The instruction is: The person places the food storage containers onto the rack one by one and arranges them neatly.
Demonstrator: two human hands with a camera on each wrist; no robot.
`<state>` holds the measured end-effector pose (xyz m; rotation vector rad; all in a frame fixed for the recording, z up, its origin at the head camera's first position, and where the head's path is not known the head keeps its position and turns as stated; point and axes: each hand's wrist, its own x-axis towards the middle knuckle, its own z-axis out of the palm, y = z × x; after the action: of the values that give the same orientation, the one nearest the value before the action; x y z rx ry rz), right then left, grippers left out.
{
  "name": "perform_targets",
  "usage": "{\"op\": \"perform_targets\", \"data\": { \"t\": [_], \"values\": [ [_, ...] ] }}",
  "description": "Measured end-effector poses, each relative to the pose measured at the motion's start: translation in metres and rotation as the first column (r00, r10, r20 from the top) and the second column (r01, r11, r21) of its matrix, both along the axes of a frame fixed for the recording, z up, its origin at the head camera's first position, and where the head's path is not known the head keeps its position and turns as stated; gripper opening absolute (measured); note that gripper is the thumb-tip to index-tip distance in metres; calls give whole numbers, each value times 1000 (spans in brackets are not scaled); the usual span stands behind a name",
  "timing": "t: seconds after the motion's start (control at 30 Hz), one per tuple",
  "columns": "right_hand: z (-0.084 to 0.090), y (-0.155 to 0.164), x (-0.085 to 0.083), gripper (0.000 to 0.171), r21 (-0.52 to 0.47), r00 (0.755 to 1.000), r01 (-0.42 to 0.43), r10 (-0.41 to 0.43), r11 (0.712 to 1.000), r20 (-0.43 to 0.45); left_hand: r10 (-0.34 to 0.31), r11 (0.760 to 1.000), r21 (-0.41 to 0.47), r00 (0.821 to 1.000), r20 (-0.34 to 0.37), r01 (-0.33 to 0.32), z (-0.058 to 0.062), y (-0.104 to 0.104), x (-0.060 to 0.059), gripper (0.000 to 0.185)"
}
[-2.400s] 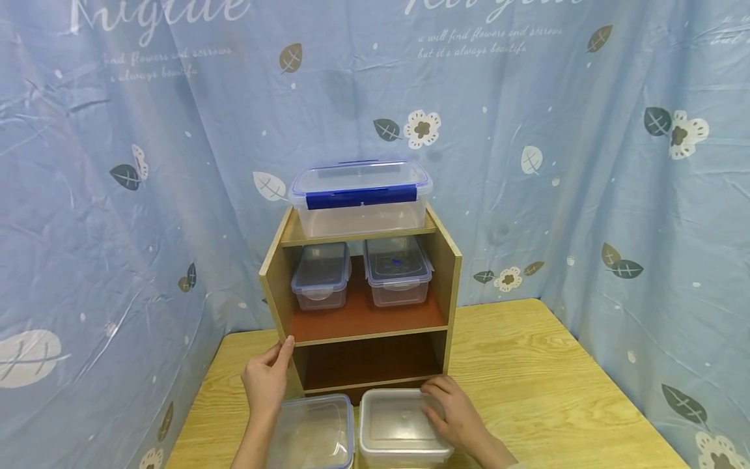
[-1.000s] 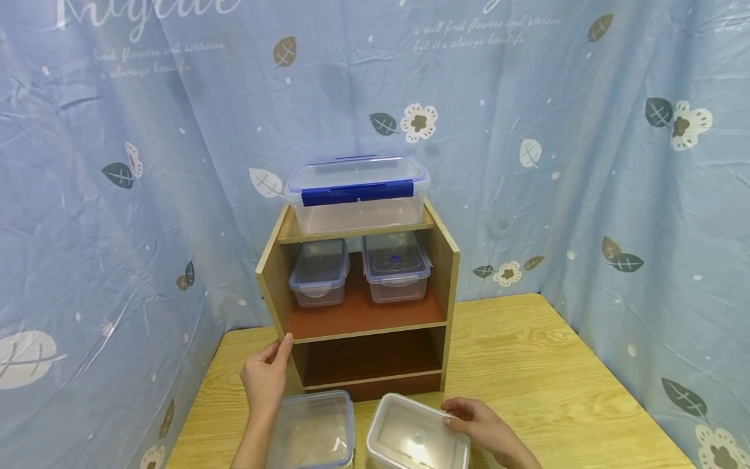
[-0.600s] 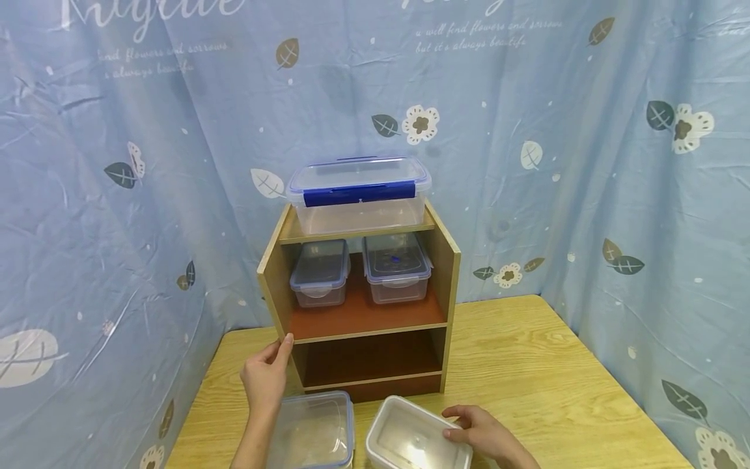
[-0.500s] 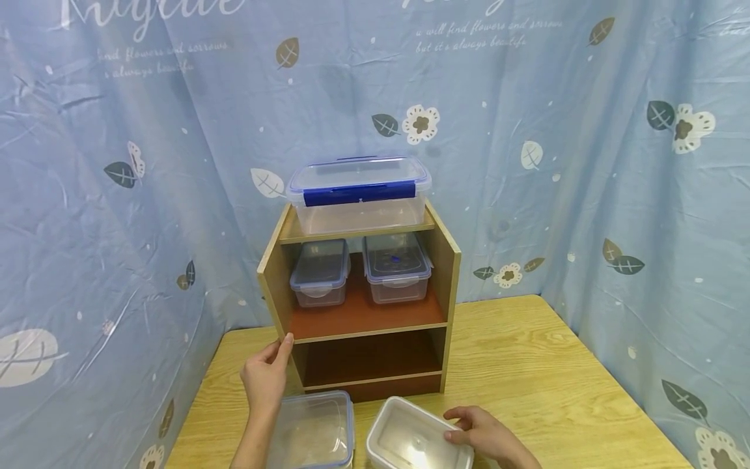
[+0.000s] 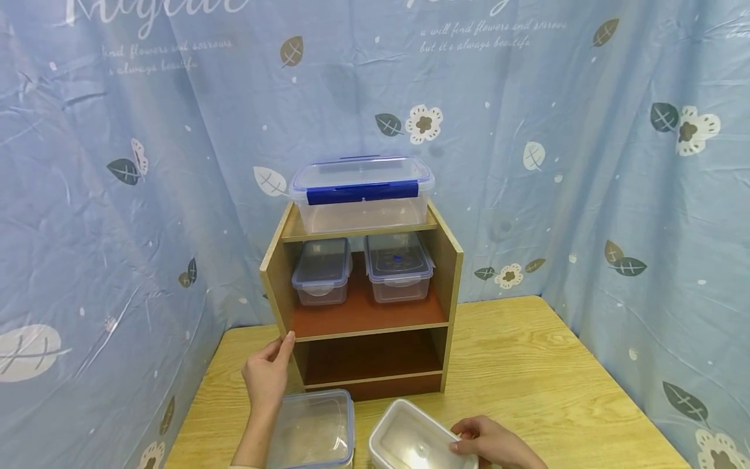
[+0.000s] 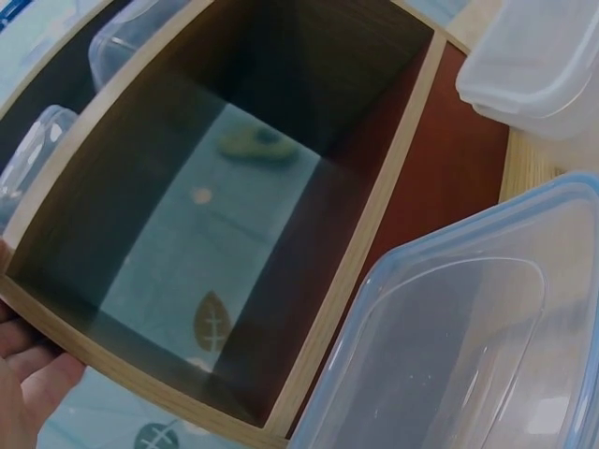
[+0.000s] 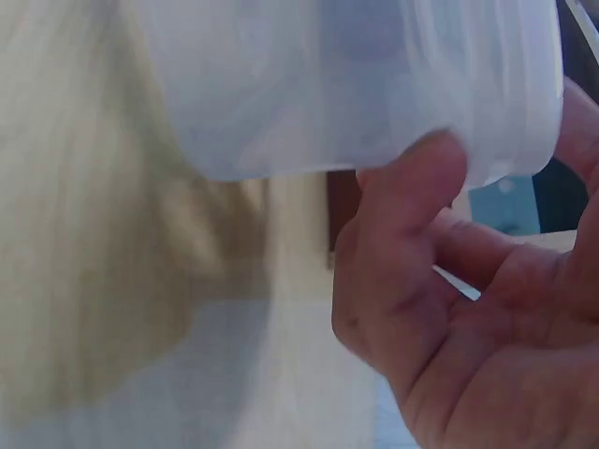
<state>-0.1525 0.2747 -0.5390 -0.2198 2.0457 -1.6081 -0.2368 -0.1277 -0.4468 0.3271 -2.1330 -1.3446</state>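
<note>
My left hand point(image 5: 266, 374) pinches the front edge of the left side panel of a small wooden shelf unit point(image 5: 452, 286), level with its middle board. At the near side of the table, my right hand point(image 5: 495, 443) grips the right side of a white-rimmed clear food container point(image 5: 410, 433), thumb on its rim. This container sits turned at an angle, its near end cut off by the frame. In the right wrist view, curled fingers point(image 7: 402, 206) lie against the translucent container wall point(image 7: 309, 94). Beside it, a blue-rimmed food container point(image 5: 313, 426) stands in front of the shelf's left part.
Two lidded containers, one left point(image 5: 321, 273) and one right point(image 5: 398, 270), stand on the shelf's middle board. A larger container with a blue clasp point(image 5: 363, 195) sits on top. Blue patterned curtains point(image 5: 486, 98) surround the wood-grain table point(image 5: 527, 365).
The white-rimmed container has come away from the shelf front toward me and turned at an angle. My right hand moved down and right with it. The left hand stays at the panel.
</note>
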Motion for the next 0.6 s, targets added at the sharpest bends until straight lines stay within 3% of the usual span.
{"op": "perform_targets", "data": {
  "t": [0.23,0.37,0.6],
  "values": [
    [-11,2,5,21,-157,992,-86,99,984,76,-5,1000,-5,1000,5,5,0,1,-1,35],
    [-20,1,7,13,-271,977,-113,156,956,145,-1,1000,-11,1000,4,1,1,1,-1,33],
    [-34,-2,11,8,-321,960,-167,228,932,164,-11,1000,-17,1000,-7,11,2,1,-1,34]
  ]
}}
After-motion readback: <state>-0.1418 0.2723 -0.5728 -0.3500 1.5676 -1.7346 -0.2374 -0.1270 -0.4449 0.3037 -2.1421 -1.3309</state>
